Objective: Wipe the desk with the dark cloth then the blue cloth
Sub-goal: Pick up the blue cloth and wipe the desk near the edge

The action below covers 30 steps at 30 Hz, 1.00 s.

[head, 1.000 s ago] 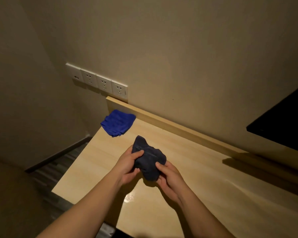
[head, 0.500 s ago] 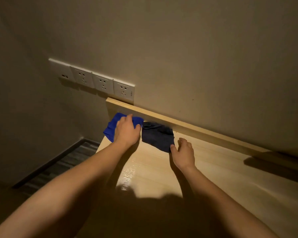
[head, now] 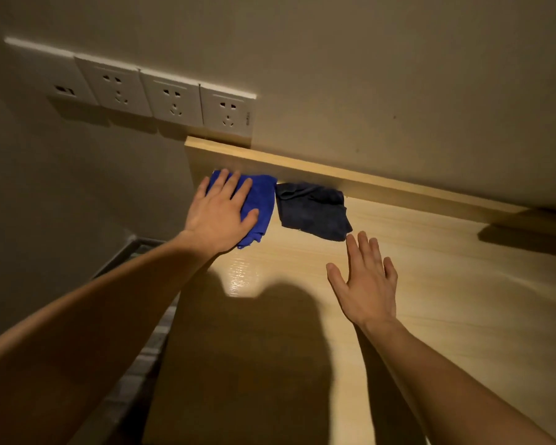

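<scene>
Lying at the desk's (head: pixel 430 284) back left corner, the blue cloth (head: pixel 260 200) sits folded with its long axis running from the raised back board (head: pixel 334 175) down toward the lower middle of the frame, its ragged lower end pointing that way. Just to its right, the two nearly touching, the dark cloth (head: pixel 313 211) lies crumpled against the same board, roughly square, with one corner pointing to the lower right. Your left hand (head: pixel 219 213) lies flat on the blue cloth, fingers spread and pressed down on it, thumb out over its right half, not bunching or gripping the fabric. Your right hand (head: pixel 365 284) is open with fingers apart, palm down over bare desk, holding nothing; its fingertips (head: pixel 350 239) sit just below the dark cloth's pointing corner, and you cannot tell from this view whether they touch it. Compared with half a second ago, your right hand has flattened and drawn slightly back from the dark cloth's edge, your left hand has stayed on the blue cloth, and both cloths have kept their places. A second ago you held the dark cloth in both hands mid-desk. Four wall sockets (head: pixel 174 101) run along the upper left of the frame above the board.
</scene>
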Motion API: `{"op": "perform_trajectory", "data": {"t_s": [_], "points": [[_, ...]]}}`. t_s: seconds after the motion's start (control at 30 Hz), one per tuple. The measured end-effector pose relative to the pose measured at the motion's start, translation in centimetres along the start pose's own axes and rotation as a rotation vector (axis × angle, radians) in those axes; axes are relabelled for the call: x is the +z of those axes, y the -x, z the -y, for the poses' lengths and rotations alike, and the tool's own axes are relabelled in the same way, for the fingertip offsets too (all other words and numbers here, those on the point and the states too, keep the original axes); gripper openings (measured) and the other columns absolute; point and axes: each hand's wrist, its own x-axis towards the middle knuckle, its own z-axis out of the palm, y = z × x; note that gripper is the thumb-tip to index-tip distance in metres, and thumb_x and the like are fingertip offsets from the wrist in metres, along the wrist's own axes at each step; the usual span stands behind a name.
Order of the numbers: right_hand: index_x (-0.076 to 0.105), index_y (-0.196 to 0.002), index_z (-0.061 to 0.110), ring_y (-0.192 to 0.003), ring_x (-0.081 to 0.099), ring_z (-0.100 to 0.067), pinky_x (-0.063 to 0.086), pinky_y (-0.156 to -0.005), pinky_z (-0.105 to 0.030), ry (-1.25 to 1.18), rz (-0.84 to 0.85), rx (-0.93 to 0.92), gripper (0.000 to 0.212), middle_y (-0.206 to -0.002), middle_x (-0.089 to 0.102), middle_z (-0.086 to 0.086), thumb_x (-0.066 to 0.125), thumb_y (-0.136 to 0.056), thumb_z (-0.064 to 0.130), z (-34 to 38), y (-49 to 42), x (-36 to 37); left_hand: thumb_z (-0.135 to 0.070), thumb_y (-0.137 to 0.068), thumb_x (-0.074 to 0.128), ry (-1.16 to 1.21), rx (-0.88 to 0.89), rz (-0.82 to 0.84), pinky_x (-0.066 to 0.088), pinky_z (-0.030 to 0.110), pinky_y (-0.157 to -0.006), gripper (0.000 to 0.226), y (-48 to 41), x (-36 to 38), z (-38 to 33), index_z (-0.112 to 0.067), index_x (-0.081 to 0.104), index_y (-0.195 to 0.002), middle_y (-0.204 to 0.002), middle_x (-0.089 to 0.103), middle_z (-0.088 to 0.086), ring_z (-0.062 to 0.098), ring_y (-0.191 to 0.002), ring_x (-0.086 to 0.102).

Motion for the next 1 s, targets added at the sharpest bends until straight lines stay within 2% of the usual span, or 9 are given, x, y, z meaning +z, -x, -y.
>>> {"op": "perform_trajectory", "data": {"t_s": [0.1,0.2,0.43,0.7,1.0], "points": [[0.011,-0.166,0.032,-0.160,-0.005,-0.015,0.007,-0.128,-0.049,0.007,-0.010,0.009,0.075,-0.175,0.002,0.005,0.024,-0.102,0.068,0.2,0.1,0.0,-0.077,-0.102,0.015,0.015,0.015,0.032,0.006,0.058,-0.132,0.077,0.5,0.4,0.0,-0.042,0.002,-0.170,-0.180,0.005,0.006,0.030,-0.166,-0.001],[0.012,-0.166,0.033,-0.161,-0.004,-0.015,0.007,-0.127,-0.049,-0.003,-0.018,0.011,0.074,-0.175,0.004,0.005,0.025,-0.101,0.068,0.3,0.2,0.0,-0.088,-0.095,0.008,-0.003,0.036,0.055,0.004,0.059,-0.132,0.083,0.4,0.4,0.2,-0.050,-0.003,-0.168,-0.180,-0.002,0.007,0.032,-0.165,-0.006],[0.016,-0.165,0.032,-0.161,0.001,-0.017,0.008,-0.127,-0.049,-0.014,-0.049,0.001,0.074,-0.175,0.008,0.003,0.026,-0.101,0.068,0.2,0.2,0.1,-0.094,-0.089,0.009,-0.010,0.064,0.056,0.004,0.059,-0.131,0.091,1.8,0.5,0.1,-0.049,0.001,-0.168,-0.180,0.001,0.010,0.034,-0.165,-0.003],[0.020,-0.165,0.029,-0.161,0.006,-0.021,0.012,-0.126,-0.052,-0.028,-0.076,-0.025,0.074,-0.174,0.013,0.000,0.025,-0.101,0.067,0.0,0.4,0.2,-0.097,-0.086,0.011,-0.011,0.074,0.059,0.006,0.057,-0.132,0.095,7.7,0.9,-1.0,-0.049,0.005,-0.169,-0.180,0.002,0.011,0.033,-0.165,-0.002],[0.039,-0.158,0.027,-0.159,0.015,-0.021,0.014,-0.123,-0.055,-0.158,-0.130,-0.097,0.066,-0.171,0.025,0.001,0.039,-0.101,0.061,-0.6,3.0,0.2,-0.099,-0.086,0.015,-0.026,0.038,0.076,0.002,0.056,-0.132,0.095,16.9,1.8,-2.7,-0.051,0.004,-0.168,-0.180,-0.001,0.009,0.031,-0.165,-0.005]]}}
